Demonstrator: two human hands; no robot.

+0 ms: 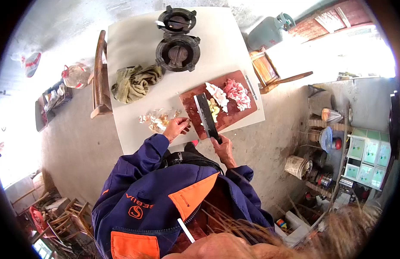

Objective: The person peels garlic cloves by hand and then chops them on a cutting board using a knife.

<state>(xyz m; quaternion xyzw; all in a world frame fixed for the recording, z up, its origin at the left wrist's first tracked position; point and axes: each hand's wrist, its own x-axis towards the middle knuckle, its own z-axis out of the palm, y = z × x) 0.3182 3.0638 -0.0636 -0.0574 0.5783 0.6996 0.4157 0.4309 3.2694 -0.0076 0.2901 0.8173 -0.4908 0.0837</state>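
Note:
My right hand (pixel 224 149) is closed round the black handle of a cleaver (pixel 204 113). Its broad blade lies over the left part of a reddish-brown cutting board (pixel 241 113). At the table's near edge, my left hand (pixel 177 127) is beside the board's left side, its fingertips pressed together; whether something small is in them I cannot make out. Pale yellow slices (pixel 214 110) lie right of the blade. Further right on the board are pale, fatty meat pieces (pixel 218 96) and a pile of pink-red sliced meat (pixel 237 93). Papery peelings (pixel 154 121) are scattered left of my left hand.
A crumpled olive cloth (pixel 136 84) and two black burner stands (pixel 177 52) (pixel 177 20) are on the white table (pixel 135 45). Wooden chairs (pixel 101 82) (pixel 264 69) flank it. A gas cylinder (pixel 269 32) stands beyond the right side. Shelving with a tiled cabinet (pixel 367 157) is at the right.

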